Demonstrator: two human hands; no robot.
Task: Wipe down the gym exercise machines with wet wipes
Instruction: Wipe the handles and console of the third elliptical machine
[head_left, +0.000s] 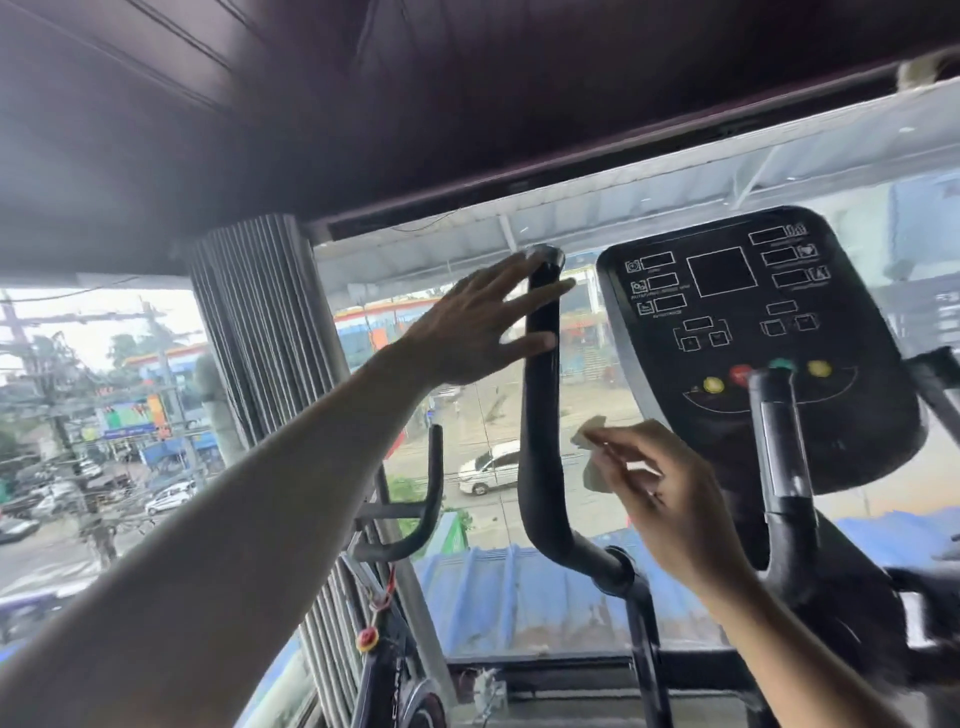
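A black exercise machine stands before a large window. Its left handle bar (540, 415) curves upward, and my left hand (478, 327) reaches to its top end with fingers spread and straight, some fingers across the bar. My right hand (670, 493) is to the right of the bar's middle and pinches a small crumpled wet wipe (589, 441) between fingers and thumb. The wipe is close to the bar but apart from it. The machine's black console (753, 322) with coloured buttons sits at the right, and a second handle bar (779, 457) rises in front of it.
A ribbed grey pillar (270, 338) stands at the left of the window. Below it is another bike with a black handlebar (431, 493) and a red knob (368, 638). The dark ceiling hangs low overhead. Outside the glass lie a street with cars and blue roofs.
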